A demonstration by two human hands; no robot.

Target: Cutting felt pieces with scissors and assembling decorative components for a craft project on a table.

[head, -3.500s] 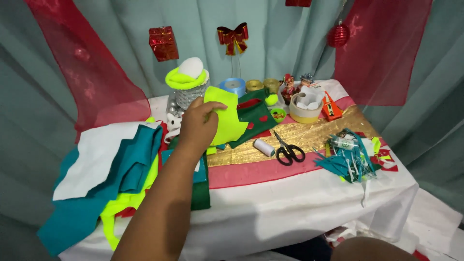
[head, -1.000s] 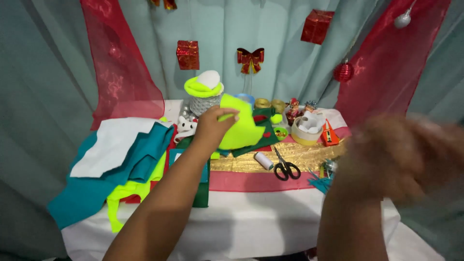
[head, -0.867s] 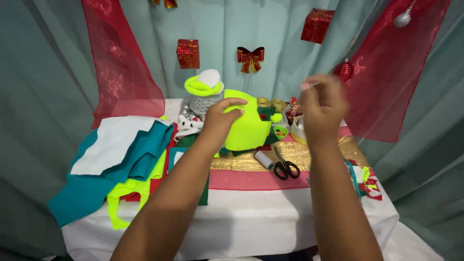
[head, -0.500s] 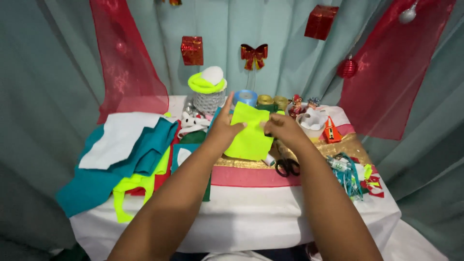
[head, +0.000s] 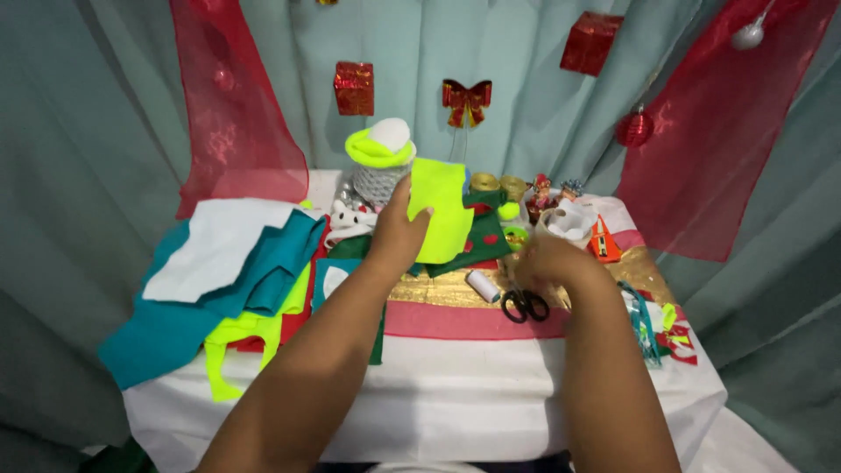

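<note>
My left hand (head: pixel 399 235) pinches a neon yellow-green felt piece (head: pixel 442 208) by its left edge and holds it upright above the table's middle. My right hand (head: pixel 554 263) is lower and to the right, blurred, with curled fingers hovering just above black-handled scissors (head: pixel 526 305) that lie on the gold strip (head: pixel 438 291). Whether it touches the scissors is unclear. A white thread spool (head: pixel 482 285) lies just left of the scissors.
A heap of teal, white and neon felt sheets (head: pixel 228 271) covers the table's left side. Dark green felt (head: pixel 480 245), a white bowl (head: pixel 569 222), small ornaments and ribbon rolls sit at the back. Scraps (head: pixel 657 324) lie at the right edge. Curtains hang behind.
My right hand let go of the felt piece and dropped to the right, down over the scissors. My left hand keeps the felt and has lifted it slightly toward the back.
</note>
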